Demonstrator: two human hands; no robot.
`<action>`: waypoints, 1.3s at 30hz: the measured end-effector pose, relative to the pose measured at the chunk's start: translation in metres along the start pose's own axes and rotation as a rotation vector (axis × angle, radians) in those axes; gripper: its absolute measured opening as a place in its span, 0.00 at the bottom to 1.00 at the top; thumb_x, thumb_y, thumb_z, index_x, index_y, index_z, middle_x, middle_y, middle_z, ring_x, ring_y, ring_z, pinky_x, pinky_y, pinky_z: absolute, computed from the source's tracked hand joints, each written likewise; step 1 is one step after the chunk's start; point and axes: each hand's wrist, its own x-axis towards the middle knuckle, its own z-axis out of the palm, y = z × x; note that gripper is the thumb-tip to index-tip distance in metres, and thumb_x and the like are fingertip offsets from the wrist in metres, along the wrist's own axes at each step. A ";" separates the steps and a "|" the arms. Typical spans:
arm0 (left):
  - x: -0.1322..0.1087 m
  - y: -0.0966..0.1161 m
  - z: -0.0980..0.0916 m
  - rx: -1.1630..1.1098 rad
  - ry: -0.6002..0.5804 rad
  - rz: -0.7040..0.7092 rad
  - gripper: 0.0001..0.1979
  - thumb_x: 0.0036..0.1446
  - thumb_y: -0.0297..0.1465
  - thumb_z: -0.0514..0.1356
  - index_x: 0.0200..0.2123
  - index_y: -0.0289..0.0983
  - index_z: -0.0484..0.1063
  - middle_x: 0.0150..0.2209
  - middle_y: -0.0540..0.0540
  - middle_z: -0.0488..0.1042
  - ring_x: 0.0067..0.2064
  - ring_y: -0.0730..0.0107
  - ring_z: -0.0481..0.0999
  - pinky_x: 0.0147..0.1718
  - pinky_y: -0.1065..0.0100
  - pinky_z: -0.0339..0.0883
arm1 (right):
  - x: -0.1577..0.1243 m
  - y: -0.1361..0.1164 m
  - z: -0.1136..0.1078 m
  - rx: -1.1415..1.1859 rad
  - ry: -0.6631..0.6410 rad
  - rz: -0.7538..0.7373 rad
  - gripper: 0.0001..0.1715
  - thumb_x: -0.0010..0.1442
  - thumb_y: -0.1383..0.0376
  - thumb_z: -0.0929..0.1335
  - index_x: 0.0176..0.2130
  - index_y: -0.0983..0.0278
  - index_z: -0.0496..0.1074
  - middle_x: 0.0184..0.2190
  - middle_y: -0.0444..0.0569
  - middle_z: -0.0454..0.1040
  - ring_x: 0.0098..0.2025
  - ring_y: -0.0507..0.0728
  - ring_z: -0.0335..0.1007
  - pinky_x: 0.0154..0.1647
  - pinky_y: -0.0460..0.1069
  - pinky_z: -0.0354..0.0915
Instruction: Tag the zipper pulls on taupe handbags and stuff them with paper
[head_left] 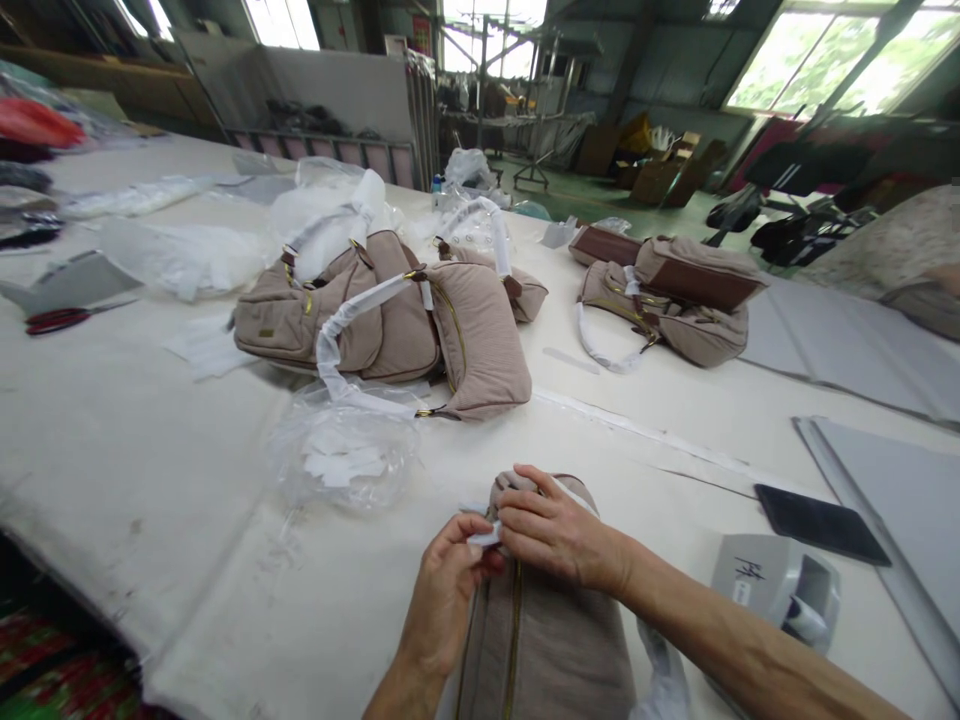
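A taupe fabric handbag (559,640) with a brass-coloured zipper lies lengthwise at the table's near edge. At its far end my left hand (450,580) pinches a small white strip (486,537) between thumb and fingers. My right hand (555,530) curls over the same end of the bag, gripping it close to the strip, its fingertips beside those of my left hand. What lies under the right fingers is hidden. White wrapping (664,670) shows at the bag's right side, partly behind my forearm.
Several similar bags with white-wrapped handles stand ahead, including one bag (487,350); more bags (675,300) lie farther right. Clear plastic (345,455) holds white pieces. Red-handled scissors (60,320) lie left. A grey tape dispenser (772,580) and a black phone-like slab (821,522) are right.
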 end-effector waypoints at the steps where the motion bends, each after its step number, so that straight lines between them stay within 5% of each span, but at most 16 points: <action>1: 0.000 0.004 -0.001 -0.008 -0.024 -0.022 0.07 0.48 0.32 0.59 0.31 0.36 0.68 0.29 0.48 0.70 0.30 0.70 0.70 0.33 0.66 0.65 | 0.000 0.000 0.000 -0.007 0.010 -0.010 0.10 0.63 0.70 0.58 0.33 0.64 0.67 0.35 0.45 0.71 0.47 0.54 0.62 0.62 0.60 0.44; 11: 0.013 0.020 -0.008 0.399 -0.104 -0.216 0.14 0.44 0.38 0.65 0.27 0.33 0.68 0.24 0.49 0.70 0.23 0.75 0.69 0.27 0.69 0.66 | 0.003 0.003 -0.005 -0.049 -0.005 -0.103 0.08 0.62 0.69 0.60 0.34 0.65 0.67 0.34 0.46 0.71 0.46 0.54 0.64 0.61 0.59 0.49; 17: 0.014 0.013 -0.004 0.478 -0.098 -0.140 0.14 0.45 0.38 0.62 0.22 0.34 0.65 0.18 0.52 0.67 0.19 0.77 0.65 0.20 0.74 0.58 | -0.002 0.006 0.003 -0.056 0.051 -0.092 0.08 0.63 0.69 0.60 0.36 0.65 0.67 0.40 0.48 0.73 0.53 0.55 0.61 0.61 0.62 0.47; 23: 0.009 -0.001 -0.001 0.379 -0.010 -0.004 0.11 0.48 0.36 0.59 0.22 0.36 0.62 0.16 0.55 0.63 0.18 0.78 0.63 0.22 0.73 0.59 | -0.029 -0.010 -0.009 -0.085 0.182 0.090 0.15 0.62 0.71 0.60 0.49 0.65 0.65 0.51 0.54 0.68 0.59 0.61 0.53 0.58 0.67 0.50; 27: 0.004 -0.006 -0.002 0.353 0.031 0.010 0.10 0.48 0.36 0.59 0.22 0.36 0.64 0.15 0.56 0.63 0.18 0.77 0.64 0.27 0.71 0.65 | -0.073 -0.027 -0.039 -0.099 0.384 0.469 0.20 0.56 0.73 0.65 0.49 0.62 0.67 0.48 0.54 0.69 0.54 0.62 0.61 0.55 0.64 0.58; 32: 0.000 -0.019 -0.003 0.199 0.125 0.002 0.12 0.39 0.37 0.65 0.22 0.37 0.67 0.16 0.54 0.68 0.24 0.72 0.71 0.32 0.70 0.70 | -0.176 -0.054 -0.084 -0.248 0.782 1.334 0.13 0.57 0.64 0.65 0.43 0.62 0.70 0.42 0.51 0.71 0.45 0.58 0.67 0.50 0.57 0.61; 36: 0.013 -0.037 -0.003 0.083 0.283 -0.043 0.13 0.30 0.31 0.68 0.21 0.39 0.68 0.17 0.56 0.69 0.23 0.72 0.71 0.25 0.72 0.72 | -0.263 -0.089 -0.100 0.029 0.944 1.966 0.23 0.50 0.54 0.67 0.43 0.65 0.71 0.34 0.48 0.72 0.37 0.55 0.66 0.41 0.51 0.62; 39: 0.020 -0.046 -0.003 0.120 0.264 -0.040 0.11 0.31 0.30 0.67 0.21 0.41 0.67 0.16 0.59 0.67 0.23 0.74 0.70 0.28 0.72 0.73 | -0.294 -0.111 -0.089 0.285 0.929 2.174 0.24 0.42 0.53 0.70 0.36 0.67 0.74 0.27 0.46 0.71 0.32 0.54 0.64 0.34 0.49 0.61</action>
